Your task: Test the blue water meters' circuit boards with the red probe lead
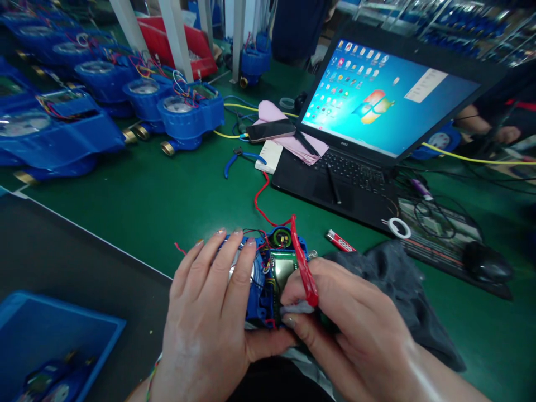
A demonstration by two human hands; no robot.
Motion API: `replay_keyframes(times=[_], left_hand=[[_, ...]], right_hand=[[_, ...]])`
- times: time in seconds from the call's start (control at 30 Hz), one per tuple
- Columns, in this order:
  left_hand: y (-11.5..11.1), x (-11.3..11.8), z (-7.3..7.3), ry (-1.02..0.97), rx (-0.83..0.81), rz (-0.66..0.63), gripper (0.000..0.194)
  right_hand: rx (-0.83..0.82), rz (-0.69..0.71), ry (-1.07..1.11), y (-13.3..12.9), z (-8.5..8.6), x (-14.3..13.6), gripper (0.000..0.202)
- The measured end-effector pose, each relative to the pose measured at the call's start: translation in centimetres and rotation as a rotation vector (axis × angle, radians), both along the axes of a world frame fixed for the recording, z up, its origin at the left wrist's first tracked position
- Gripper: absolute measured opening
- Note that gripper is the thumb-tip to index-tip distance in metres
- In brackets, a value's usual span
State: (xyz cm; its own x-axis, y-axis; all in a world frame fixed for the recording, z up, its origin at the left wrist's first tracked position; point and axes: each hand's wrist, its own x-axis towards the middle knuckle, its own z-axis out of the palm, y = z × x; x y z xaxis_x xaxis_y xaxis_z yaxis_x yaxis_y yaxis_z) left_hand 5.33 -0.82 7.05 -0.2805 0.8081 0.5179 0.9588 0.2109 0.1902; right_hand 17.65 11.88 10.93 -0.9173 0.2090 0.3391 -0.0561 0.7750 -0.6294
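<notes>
A blue water meter [256,304] lies in front of me at the table's near edge, its electronics side uncovered, with a green circuit board, a small display [283,267] and thin wires. My left hand [213,301] lies across its round dial end, fingers over the top and thumb along the near side, gripping it. At the board's near end, my right hand [347,312] pinches a pale cloth wad [298,307]. A red stick-like piece [304,262] with a red cord [260,201] rises beside the right hand's fingers; its lower end is partly hidden, and I cannot tell whether it is held.
Several blue meters [188,114] stand at the left. A laptop [335,173], blue-handled cutters [243,159], a lighter [340,241], a dark cloth [389,285] and a mouse [488,261] surround the work. A blue bin [62,304] sits lower left. Another person's hand [506,134] shows far right.
</notes>
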Motion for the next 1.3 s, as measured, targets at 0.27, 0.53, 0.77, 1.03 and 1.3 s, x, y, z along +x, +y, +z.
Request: replay_keyframes(times=[0.27, 0.53, 0.77, 1.03, 1.3], left_hand=[[-0.08, -0.48, -0.25, 0.073, 0.001, -0.033, 0.072], [0.06, -0.61, -0.04, 0.098, 0.006, -0.032, 0.072], [0.07, -0.51, -0.03, 0.074, -0.003, -0.031, 0.072], [0.25, -0.44, 0.02, 0.037, -0.047, -0.013, 0.073], [0.15, -0.47, -0.09, 0.042, -0.066, -0.021, 0.072]], right_hand=[[0.049, -0.042, 0.049, -0.08, -0.88, 0.00, 0.006], [0.075, -0.040, 0.041, -0.08, -0.95, 0.10, 0.004], [0.093, -0.027, 0.086, -0.09, -0.81, -0.05, 0.005], [0.109, -0.030, 0.113, -0.32, -0.93, 0.02, 0.007], [0.058, -0.003, 0.107, 0.10, -0.75, -0.17, 0.007]])
